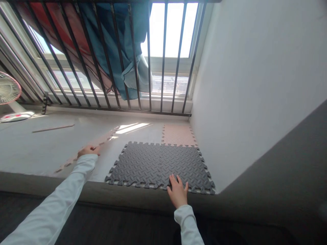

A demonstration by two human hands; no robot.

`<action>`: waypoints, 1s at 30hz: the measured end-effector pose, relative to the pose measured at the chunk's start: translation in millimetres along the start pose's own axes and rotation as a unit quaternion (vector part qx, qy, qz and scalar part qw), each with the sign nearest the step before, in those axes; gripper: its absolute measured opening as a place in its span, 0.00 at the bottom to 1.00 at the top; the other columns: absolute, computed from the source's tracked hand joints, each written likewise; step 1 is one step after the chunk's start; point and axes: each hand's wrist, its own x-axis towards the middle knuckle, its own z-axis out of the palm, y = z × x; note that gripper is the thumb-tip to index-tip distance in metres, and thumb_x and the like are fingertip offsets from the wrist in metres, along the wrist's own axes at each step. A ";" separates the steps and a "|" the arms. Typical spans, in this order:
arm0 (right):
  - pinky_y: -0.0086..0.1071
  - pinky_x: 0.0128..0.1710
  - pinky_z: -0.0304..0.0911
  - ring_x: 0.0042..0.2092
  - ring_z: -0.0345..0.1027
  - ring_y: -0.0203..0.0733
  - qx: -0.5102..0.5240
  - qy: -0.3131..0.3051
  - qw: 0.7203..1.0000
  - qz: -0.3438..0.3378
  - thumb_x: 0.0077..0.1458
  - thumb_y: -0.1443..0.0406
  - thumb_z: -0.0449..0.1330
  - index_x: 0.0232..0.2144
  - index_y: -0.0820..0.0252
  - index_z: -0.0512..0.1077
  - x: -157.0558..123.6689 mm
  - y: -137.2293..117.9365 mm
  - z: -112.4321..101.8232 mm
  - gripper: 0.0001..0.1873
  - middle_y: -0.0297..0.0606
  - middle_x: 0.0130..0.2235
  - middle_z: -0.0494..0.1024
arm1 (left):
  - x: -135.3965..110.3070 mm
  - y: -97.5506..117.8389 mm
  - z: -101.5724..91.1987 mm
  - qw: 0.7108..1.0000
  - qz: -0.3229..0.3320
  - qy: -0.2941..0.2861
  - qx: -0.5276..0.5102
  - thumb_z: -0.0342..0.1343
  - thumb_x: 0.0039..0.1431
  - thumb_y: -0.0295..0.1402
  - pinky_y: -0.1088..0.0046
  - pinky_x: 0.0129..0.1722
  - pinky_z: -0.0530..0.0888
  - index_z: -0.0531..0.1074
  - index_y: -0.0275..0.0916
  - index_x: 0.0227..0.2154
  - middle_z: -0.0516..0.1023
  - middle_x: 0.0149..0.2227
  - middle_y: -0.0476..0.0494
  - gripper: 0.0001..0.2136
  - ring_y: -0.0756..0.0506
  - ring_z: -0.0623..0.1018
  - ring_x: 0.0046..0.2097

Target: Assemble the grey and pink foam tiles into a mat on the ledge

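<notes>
White sleeves (pixel 58 200) reach in from the bottom of the head view, which I follow from a distance. My left grip (pixel 89 150) is closed, its fingers curled on a pink notched piece (pixel 106 137) that shows as a narrow slanting band; I cannot tell how far it tilts. My right grip (pixel 178 191) is open, fingers spread, the tips resting near the front edge of the right dark tile (pixel 184 160). That tile meets the left dark tile (pixel 140 161) along a seam, both flat on the pale ledge (pixel 30 149). Behind the right one, touching it, I see a pink tile (pixel 178 135) beside the white wall (pixel 242 85). Well to the left lie a thin strip (pixel 53 128) and a fan (pixel 9 88); dark railings (pixel 164 58) stand before a blue and red curtain (pixel 140 27) and a bright window (pixel 171 30)
</notes>
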 end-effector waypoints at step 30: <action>0.57 0.57 0.28 0.60 0.45 0.45 0.142 -0.022 0.989 0.020 0.52 0.57 0.50 0.51 0.45 0.61 -5.3 -5.6 -18.7 0.22 0.31 0.56 0.61 | -55.4 239.6 180.6 0.928 0.287 -0.190 0.143 0.44 0.52 0.43 0.74 0.38 0.69 0.70 0.39 0.36 0.76 0.40 0.39 0.17 0.44 0.74 0.43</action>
